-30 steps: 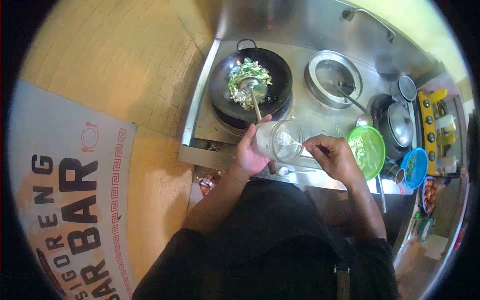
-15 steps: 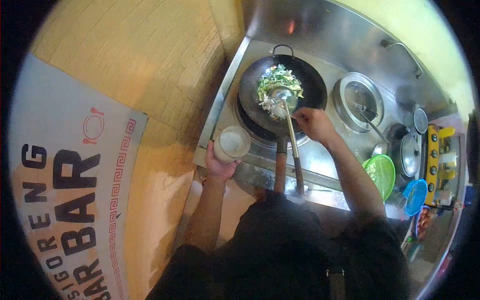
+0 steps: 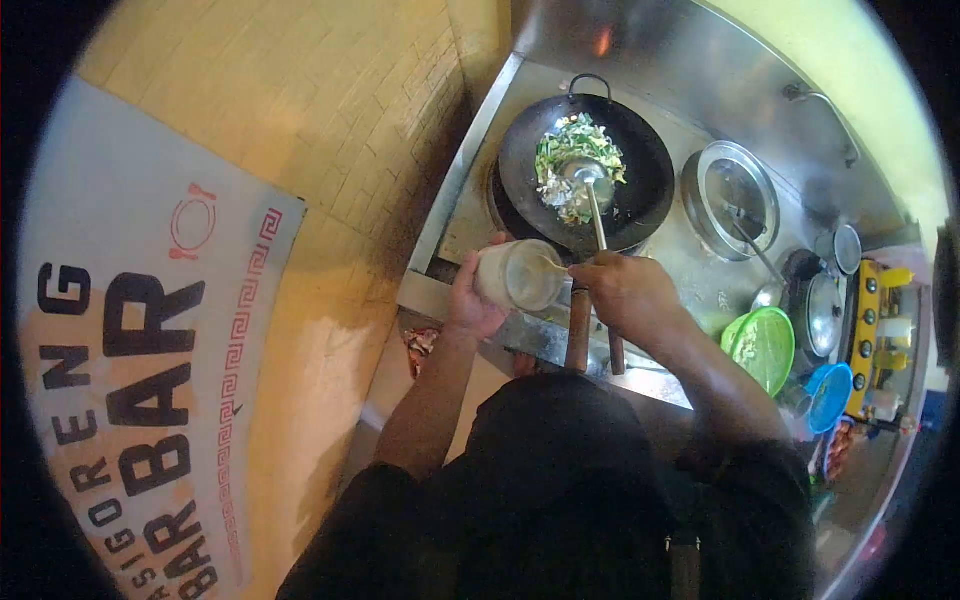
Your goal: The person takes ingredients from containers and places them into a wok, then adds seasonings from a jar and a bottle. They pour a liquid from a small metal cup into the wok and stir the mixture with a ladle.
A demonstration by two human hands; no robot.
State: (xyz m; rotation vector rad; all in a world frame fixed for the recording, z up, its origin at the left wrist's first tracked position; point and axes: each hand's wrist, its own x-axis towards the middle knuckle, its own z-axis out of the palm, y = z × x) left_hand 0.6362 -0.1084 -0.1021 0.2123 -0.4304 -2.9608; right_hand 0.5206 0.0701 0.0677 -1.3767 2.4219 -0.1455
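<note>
left hand (image 3: 470,300) wrapped round jar (image 3: 520,275), tilted beside wok (image 3: 588,160) | right hand (image 3: 625,295) closed on spoon (image 3: 552,265) at jar mouth | banner (image 3: 140,380): "BAR", "RENG"

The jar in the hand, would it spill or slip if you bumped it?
Probably spills: the jar is tilted sideways, open, holding white powder. It looks smooth and clear, so maybe slippery. The left hand wraps it; the right hand dips something in.
</note>
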